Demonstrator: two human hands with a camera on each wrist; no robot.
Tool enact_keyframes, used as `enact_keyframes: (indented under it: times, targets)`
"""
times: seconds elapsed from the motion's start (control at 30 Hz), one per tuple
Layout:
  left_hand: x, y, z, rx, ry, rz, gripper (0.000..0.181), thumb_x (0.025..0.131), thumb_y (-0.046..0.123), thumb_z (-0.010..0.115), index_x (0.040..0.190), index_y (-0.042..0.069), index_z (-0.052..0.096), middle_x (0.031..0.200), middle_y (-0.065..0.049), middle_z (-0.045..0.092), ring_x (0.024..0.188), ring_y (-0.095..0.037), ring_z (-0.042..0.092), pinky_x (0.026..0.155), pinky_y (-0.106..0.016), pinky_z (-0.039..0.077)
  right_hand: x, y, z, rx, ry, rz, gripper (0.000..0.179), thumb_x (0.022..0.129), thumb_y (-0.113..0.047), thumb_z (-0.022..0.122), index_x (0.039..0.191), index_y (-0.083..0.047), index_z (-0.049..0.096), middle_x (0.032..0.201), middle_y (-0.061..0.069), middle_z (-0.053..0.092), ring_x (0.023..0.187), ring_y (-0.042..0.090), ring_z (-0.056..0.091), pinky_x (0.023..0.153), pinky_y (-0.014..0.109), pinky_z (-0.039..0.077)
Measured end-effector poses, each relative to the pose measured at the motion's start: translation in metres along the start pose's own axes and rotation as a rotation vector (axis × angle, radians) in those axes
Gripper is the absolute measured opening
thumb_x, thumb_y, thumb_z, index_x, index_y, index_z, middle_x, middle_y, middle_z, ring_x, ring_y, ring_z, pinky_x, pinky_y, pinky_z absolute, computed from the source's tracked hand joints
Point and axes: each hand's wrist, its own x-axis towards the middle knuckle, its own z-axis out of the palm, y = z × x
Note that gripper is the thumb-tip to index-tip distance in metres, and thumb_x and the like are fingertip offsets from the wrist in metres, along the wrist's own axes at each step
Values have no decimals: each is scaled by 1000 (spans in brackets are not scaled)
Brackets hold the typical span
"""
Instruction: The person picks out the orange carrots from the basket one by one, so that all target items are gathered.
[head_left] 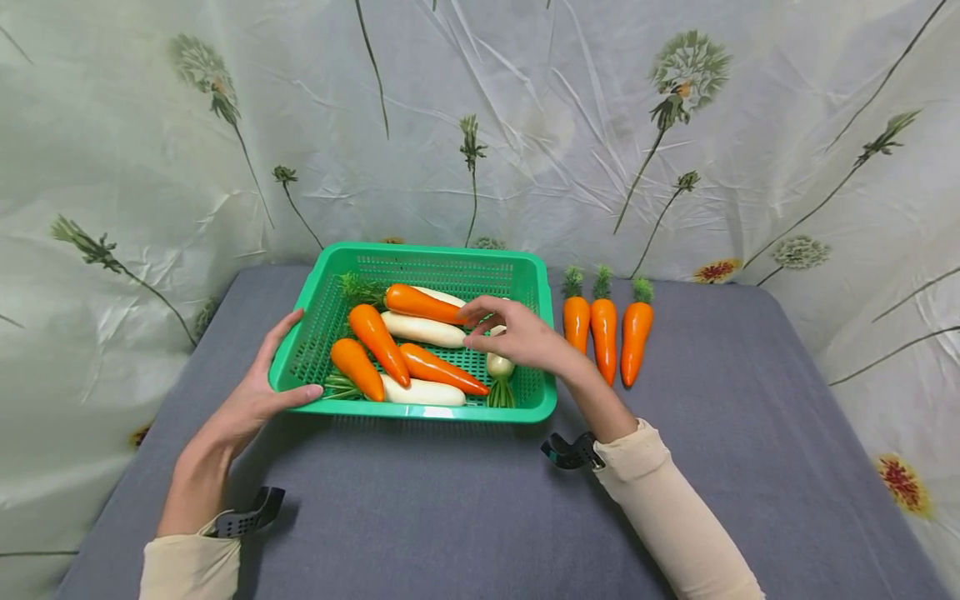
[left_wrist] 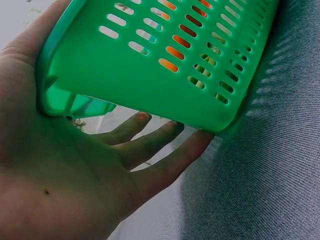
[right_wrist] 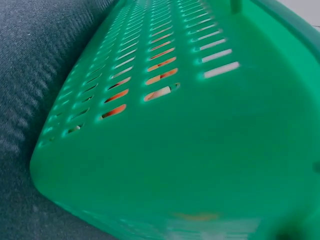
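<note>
A green perforated basket [head_left: 420, 412] holds several orange carrots and white radishes. My left hand [head_left: 251, 396] grips its left end, thumb over the front corner of the rim; in the left wrist view the fingers [left_wrist: 165, 160] reach along the outside wall. Over the basket's right half hovers my right hand [head_left: 517, 333], its fingers bent and parted from the thumb. Those fingertips are at the tip of the rearmost carrot [head_left: 420, 302], and the thumb is by the end of a white radish [head_left: 423, 330]. Another radish [head_left: 498, 364] lies partly hidden beneath this hand.
Right of the basket, three carrots [head_left: 603, 333] lie side by side with green tops pointing away. A grey cloth [head_left: 420, 517] covers the table. Behind it hangs a pale curtain [head_left: 525, 167] with a dandelion print. The basket's outer wall [right_wrist: 175, 160] fills the right wrist view.
</note>
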Motion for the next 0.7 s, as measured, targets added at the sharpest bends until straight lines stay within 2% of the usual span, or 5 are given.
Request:
enact_keyframes:
  times: [0.2, 0.47, 0.57, 0.7]
  targets:
    - [1, -1, 0, 6, -3, -1, 103, 94, 10, 72, 165, 47, 6, 164, -17, 14, 125, -5, 41, 92, -12, 41, 5, 0, 6, -17, -48, 16, 43, 101, -17, 69, 140, -2, 58, 133, 17, 64, 117, 30, 66, 101, 40, 54]
    - [0, -2, 2, 6, -3, -10, 104, 94, 10, 73, 165, 47, 6, 164, -17, 15, 124, -5, 42, 91, -12, 43, 9, 4, 13, -18, -127, 98, 49, 101, -19, 69, 145, -6, 54, 132, 16, 64, 118, 29, 68, 97, 37, 55]
    - [0, -1, 1, 10, 3, -11, 104, 94, 11, 73, 165, 48, 6, 164, -17, 15, 124, -5, 42, 91, -12, 42, 11, 3, 15, -22, -177, 129, 50, 101, -19, 69, 146, -7, 53, 136, 18, 62, 122, 30, 67, 97, 36, 56]
    - [0, -1, 0, 9, 6, -11, 104, 94, 10, 73, 165, 48, 6, 164, -18, 15, 125, -5, 41, 92, -12, 41, 14, 4, 19, -61, -260, 160, 51, 103, -21, 66, 150, -9, 50, 145, 17, 58, 132, 31, 61, 105, 38, 53]
